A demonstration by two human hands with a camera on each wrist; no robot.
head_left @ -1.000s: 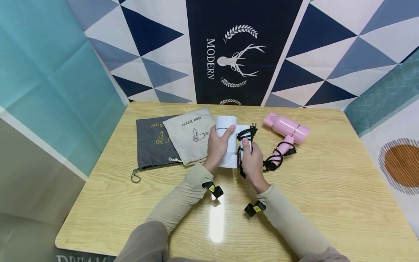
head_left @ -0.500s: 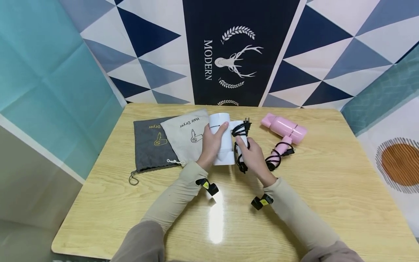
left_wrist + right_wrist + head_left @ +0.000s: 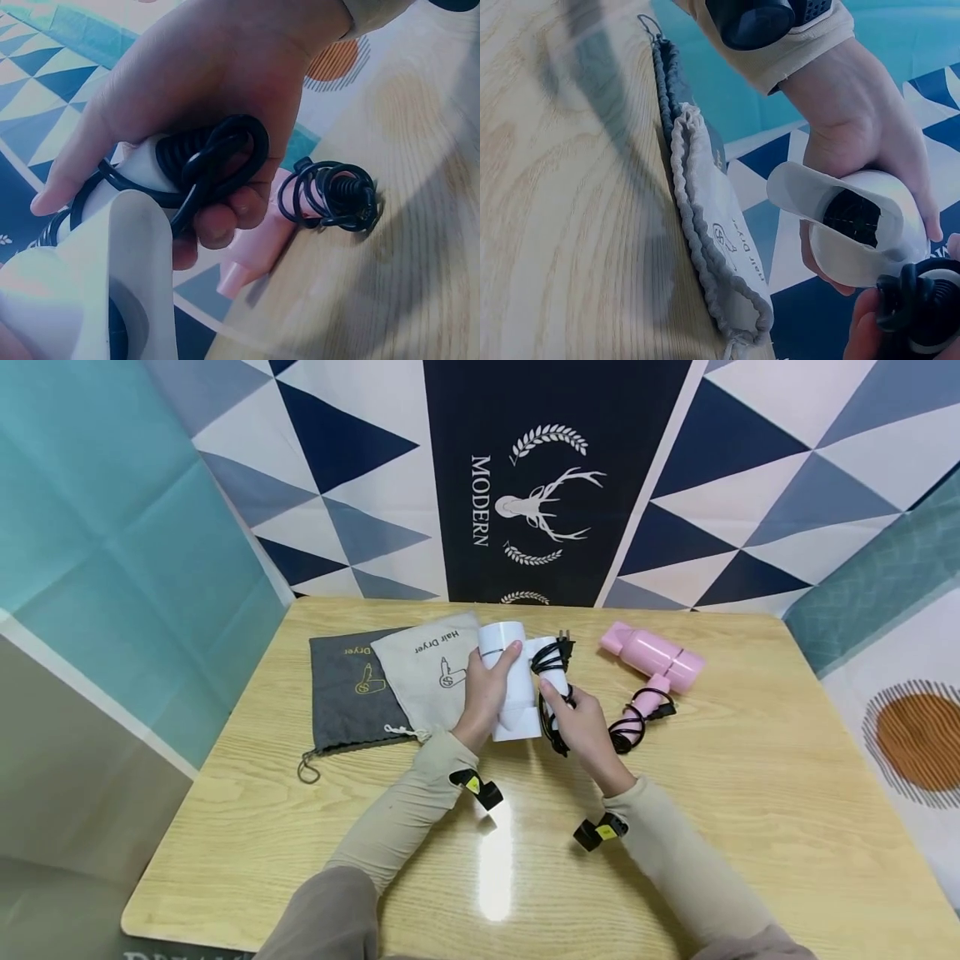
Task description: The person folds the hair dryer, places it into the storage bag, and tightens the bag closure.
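The left hand (image 3: 484,695) grips a white hair dryer (image 3: 521,689) by the barrel, the right hand (image 3: 585,727) its cord-wrapped handle (image 3: 556,679) — over the table (image 3: 780,793), towards the far edge. A pink hair dryer (image 3: 654,653) lies to the right, drawstring bags (image 3: 420,672) towards the far left corner.

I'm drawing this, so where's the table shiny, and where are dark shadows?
Head view: a white glare streak on the table between the sleeves; left wrist view: a diagonal shadow on the table, right side; right wrist view: a dark shadow band left of the beige bag.
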